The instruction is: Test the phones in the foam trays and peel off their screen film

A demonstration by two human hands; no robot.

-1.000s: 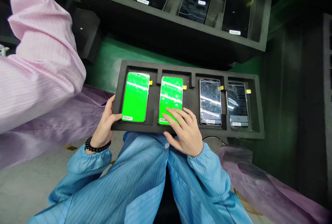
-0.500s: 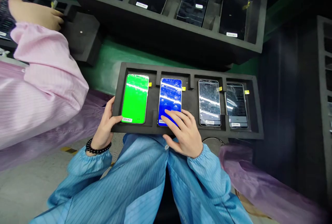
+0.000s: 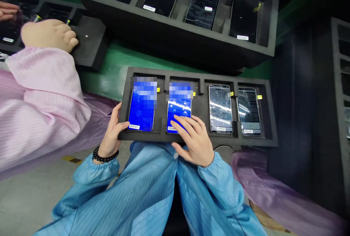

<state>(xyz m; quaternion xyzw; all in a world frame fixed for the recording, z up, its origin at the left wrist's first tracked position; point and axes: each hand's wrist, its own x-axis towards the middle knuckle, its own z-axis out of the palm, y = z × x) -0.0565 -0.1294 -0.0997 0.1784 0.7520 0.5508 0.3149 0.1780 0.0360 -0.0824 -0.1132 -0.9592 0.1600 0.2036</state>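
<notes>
A black foam tray (image 3: 201, 112) lies across my lap with phones in its compartments. My left hand (image 3: 111, 134) grips the tray's left end, its thumb at the lower corner of the leftmost phone (image 3: 140, 115), whose screen is blue. Over the lower part of the second phone (image 3: 179, 107), also blue, my right hand (image 3: 195, 141) lies with fingers stretched out, touching or nearly touching the glass. Blocky blur covers the upper parts of both blue screens. A third phone (image 3: 220, 108) and a fourth phone (image 3: 248, 108) show dark screens with lines of text.
Beyond, a stack of black foam trays (image 3: 175, 19) holds dark phones on a green table (image 3: 117, 59). At left, a co-worker's pink sleeve (image 3: 46, 82) and hand (image 3: 51, 33) are close to another tray (image 3: 90, 39). Dark trays (image 3: 339, 82) stand at far right.
The leftmost phone's screen has turned from green to blue. The co-worker's near hand has shifted right and down, and another hand shows at far left. My hands keep their places.
</notes>
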